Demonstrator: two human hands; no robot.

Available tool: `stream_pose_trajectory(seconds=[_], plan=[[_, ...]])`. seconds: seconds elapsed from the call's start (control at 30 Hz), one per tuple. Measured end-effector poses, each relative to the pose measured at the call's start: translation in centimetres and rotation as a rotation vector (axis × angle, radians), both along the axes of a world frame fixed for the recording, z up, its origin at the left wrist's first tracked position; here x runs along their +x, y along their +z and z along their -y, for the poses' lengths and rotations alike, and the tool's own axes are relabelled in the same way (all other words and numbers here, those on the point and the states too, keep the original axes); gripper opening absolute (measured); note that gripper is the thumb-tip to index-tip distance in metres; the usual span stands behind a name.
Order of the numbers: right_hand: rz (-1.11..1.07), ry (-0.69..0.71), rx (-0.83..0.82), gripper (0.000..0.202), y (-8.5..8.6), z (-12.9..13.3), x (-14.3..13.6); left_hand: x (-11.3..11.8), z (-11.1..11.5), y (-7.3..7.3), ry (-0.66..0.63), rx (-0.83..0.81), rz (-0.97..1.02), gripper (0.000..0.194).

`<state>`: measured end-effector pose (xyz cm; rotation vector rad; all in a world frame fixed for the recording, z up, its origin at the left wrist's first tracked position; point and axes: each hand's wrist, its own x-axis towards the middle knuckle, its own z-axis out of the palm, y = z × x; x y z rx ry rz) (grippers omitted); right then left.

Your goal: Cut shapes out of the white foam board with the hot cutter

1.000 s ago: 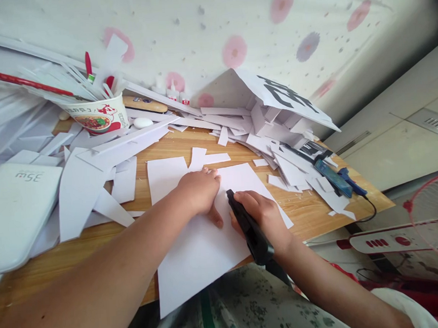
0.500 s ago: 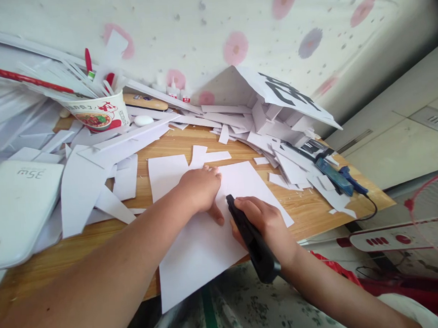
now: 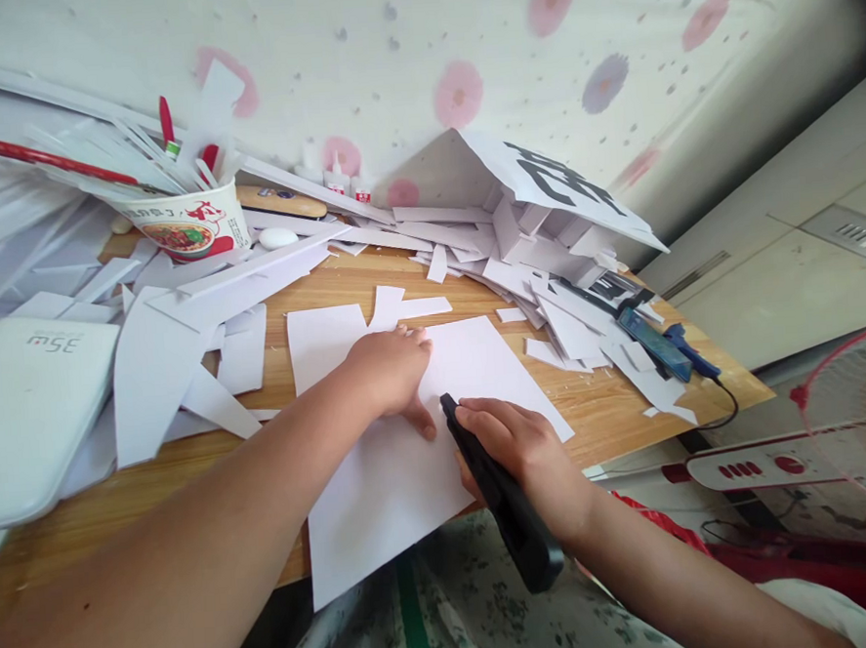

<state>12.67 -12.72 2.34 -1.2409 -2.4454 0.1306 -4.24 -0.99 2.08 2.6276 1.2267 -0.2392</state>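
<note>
A white board [image 3: 386, 522] lies on the wooden table, its near corner sticking out past the table's front edge. On its upper middle my left hand [image 3: 396, 370] lies flat, fingers stretched away from me and thumb spread to the right. My right hand [image 3: 514, 446] is wrapped around a black long-handled tool [image 3: 514, 515], which looks like a utility knife. Its front end is close to the board, just right of my left thumb, and its thick rear end points back towards me. No blade can be made out. Small white offcuts [image 3: 410, 308] lie at the board's far edge.
White scraps [image 3: 164, 379] crowd the left around a white flat device [image 3: 38, 407]. A paper tub [image 3: 192, 226] holds strips and tools. At right stand a white board model [image 3: 544, 219], a blue corded tool [image 3: 691, 352] and a fan [image 3: 865, 425]. Glue bottles [image 3: 336, 178] stand by the wall.
My right hand has drawn the black utility knife slightly towards me, its rear end now lower. My left hand stays in place on the board. The view has shifted a little.
</note>
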Motion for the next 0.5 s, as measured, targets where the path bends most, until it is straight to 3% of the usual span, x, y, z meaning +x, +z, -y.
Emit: stream_pose_trajectory(seconds=[0.3,0.43,0.5], plan=[[0.081,0.242,0.055,0.025,0.3,-1.5,2.9,-0.2,-0.1,-0.5,-0.016,0.027,0.006,0.121],[-0.030,0.408,-0.118,0.035,1.0,-3.9,4.5,-0.3,0.1,-0.2,-0.017,0.008,-0.018,0.119],[-0.167,0.389,-0.247,0.037,1.1,-5.0,5.2,-0.3,0.1,-0.2,-0.015,0.010,-0.029,0.118]])
